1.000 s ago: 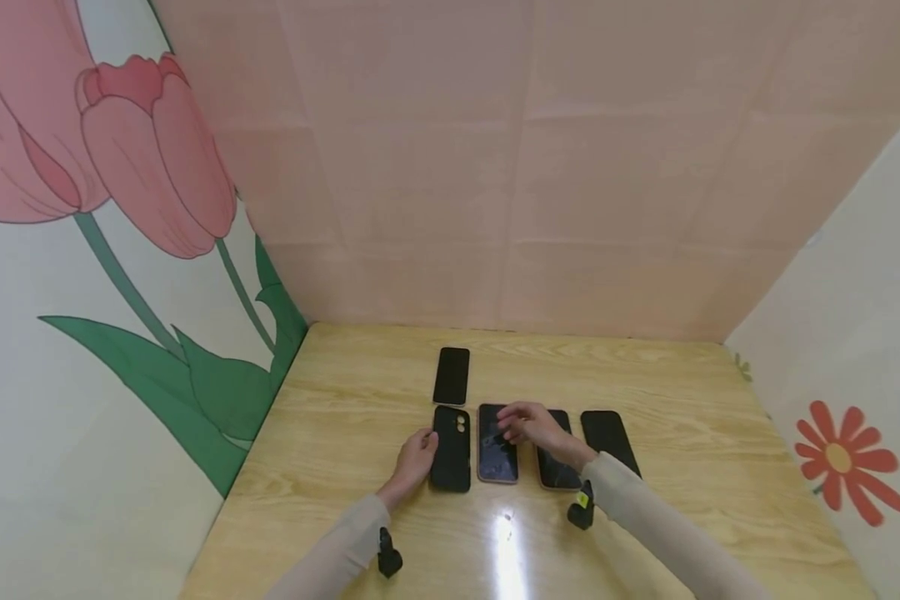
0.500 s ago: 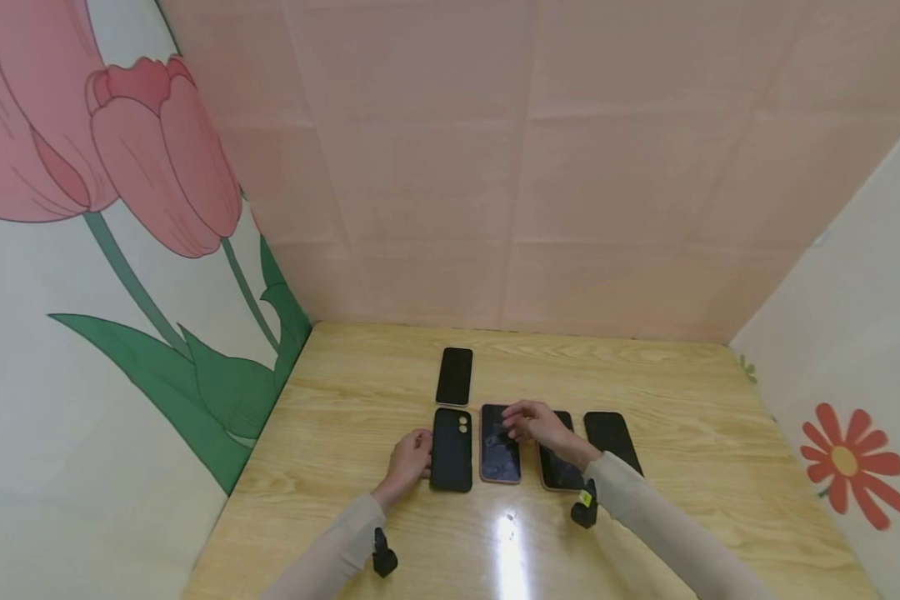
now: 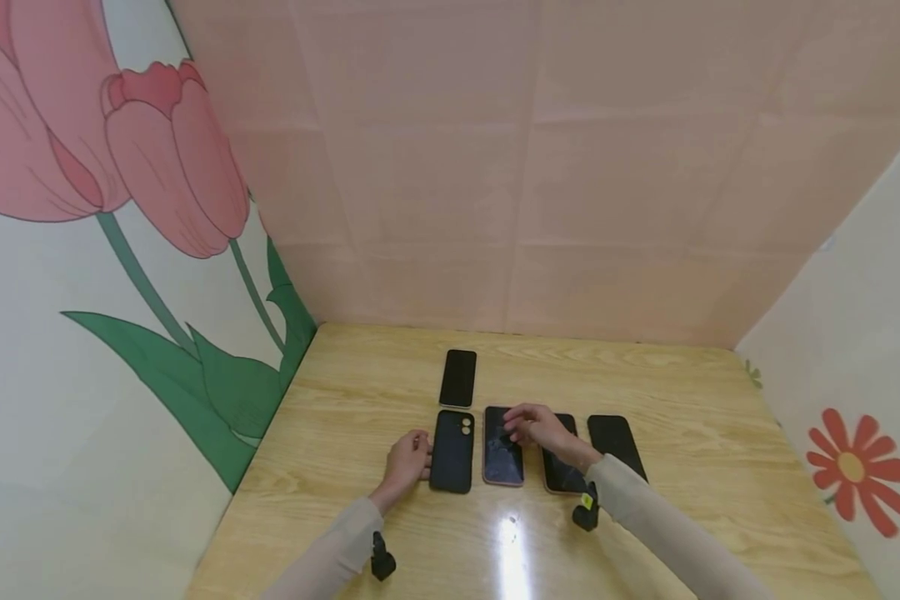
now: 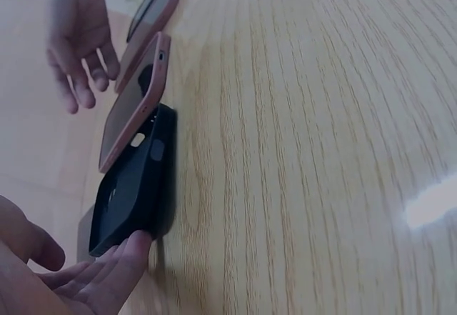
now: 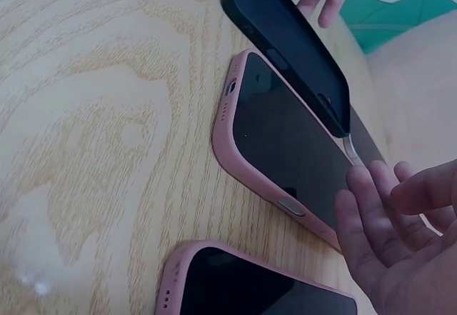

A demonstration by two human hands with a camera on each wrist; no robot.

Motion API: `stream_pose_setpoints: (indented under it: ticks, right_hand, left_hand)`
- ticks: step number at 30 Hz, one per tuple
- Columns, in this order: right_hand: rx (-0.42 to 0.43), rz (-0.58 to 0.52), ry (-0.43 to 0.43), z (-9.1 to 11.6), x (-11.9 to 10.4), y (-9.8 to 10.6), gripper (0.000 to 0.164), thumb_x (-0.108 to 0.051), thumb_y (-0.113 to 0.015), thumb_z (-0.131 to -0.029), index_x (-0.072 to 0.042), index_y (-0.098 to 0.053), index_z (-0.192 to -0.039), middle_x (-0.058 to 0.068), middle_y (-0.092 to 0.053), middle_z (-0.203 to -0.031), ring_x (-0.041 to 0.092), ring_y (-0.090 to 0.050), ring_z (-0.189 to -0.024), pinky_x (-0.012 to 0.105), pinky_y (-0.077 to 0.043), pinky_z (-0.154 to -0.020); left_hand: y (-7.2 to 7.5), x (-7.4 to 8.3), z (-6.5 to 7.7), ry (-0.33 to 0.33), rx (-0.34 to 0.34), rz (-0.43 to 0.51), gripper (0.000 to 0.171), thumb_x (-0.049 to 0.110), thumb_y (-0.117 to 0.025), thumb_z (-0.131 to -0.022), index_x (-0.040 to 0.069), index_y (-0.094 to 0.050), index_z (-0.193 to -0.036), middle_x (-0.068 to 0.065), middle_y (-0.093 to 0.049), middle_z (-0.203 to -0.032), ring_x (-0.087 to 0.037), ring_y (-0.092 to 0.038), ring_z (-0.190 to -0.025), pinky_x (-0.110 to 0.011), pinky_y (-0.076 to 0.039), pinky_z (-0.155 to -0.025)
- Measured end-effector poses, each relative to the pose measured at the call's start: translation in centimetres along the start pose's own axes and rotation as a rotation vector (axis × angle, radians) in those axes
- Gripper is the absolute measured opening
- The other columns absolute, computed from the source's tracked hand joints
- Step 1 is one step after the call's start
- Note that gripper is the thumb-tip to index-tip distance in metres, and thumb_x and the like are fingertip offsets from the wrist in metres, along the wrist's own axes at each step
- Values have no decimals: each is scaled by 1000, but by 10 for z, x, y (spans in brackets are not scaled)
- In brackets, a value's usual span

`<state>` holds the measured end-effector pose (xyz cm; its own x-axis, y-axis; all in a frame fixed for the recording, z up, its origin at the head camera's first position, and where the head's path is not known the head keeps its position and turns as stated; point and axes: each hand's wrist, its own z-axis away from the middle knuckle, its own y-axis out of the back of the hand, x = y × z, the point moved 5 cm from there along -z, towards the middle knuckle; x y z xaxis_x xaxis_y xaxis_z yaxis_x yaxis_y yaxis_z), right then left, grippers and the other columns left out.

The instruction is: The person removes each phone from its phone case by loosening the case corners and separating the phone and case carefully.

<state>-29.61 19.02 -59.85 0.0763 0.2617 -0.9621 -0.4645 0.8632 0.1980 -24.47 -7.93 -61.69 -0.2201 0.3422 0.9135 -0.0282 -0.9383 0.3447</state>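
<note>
A black phone case point(image 3: 452, 452) with camera cutouts lies at the left of a row of phones. My left hand point(image 3: 407, 458) is at the case's left side; in the left wrist view its fingers extend to the edge of the tilted case point(image 4: 132, 186), the thumb held apart. Just right of the case is a phone in a pink case point(image 3: 503, 458). Over that phone's upper part hovers my right hand point(image 3: 540, 429), fingers loosely bent and holding nothing. In the right wrist view its fingertips overlap the far side of the pink-cased phone point(image 5: 285, 129).
Another pink-cased phone point(image 3: 562, 468) lies partly under my right forearm, with a black phone point(image 3: 617, 442) to its right. One more black phone point(image 3: 458, 378) lies behind the case. The wooden table point(image 3: 360, 375) meets a pink back wall point(image 3: 525, 167) and printed side walls.
My left hand has eased off its hold at the case's upper left edge and shifted slightly left. The right hand stays over the pink-cased phone. The head view has drifted slightly.
</note>
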Motion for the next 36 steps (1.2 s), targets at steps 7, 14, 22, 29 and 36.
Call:
stream_pose_setpoints:
  ticks: [7, 14, 22, 29, 36]
  right_hand:
    - [-9, -16, -3, 0, -3, 1, 31, 6, -37, -102, 15, -51, -128, 37, -56, -117, 51, -57, -100, 60, -49, -88]
    - [36, 69, 6, -2, -4, 4, 32, 7, -38, -100, 13, -52, -128, 33, -59, -116, 45, -60, -99, 54, -53, -80]
    - [156, 253, 13, -2, -10, 6, 28, 5, -47, -97, 5, -63, -120, 17, -62, -117, 34, -59, -102, 44, -53, -77]
    - [194, 436, 115, -3, -9, 5, 30, 8, -51, -93, 4, -66, -119, 18, -58, -119, 33, -58, -103, 45, -53, -79]
    - [209, 621, 248, -5, -9, 3, 34, 6, -64, -88, 7, -62, -122, 35, -49, -133, 52, -45, -121, 65, -40, -98]
  left_hand:
    - [0, 1, 2, 18, -11, 10, 32, 13, -42, -106, -4, -57, -128, -15, -69, -101, -21, -70, -80, -35, -59, -62]
    - [3, 1, 3, 20, -27, 33, 32, 13, -41, -106, -5, -56, -129, -16, -68, -100, -23, -70, -81, -36, -60, -62]
    - [9, 5, 4, -3, -17, 55, 32, 12, -41, -106, -6, -56, -128, -15, -67, -99, -29, -69, -84, -38, -60, -63]
    - [6, 4, 5, -34, -49, 121, 29, 9, -41, -106, -7, -56, -124, -19, -69, -97, -31, -70, -78, -41, -60, -63]
    - [-1, 5, 5, -41, -103, 170, 28, 11, -45, -105, -8, -58, -122, -18, -70, -93, -30, -71, -74, -40, -60, -60]
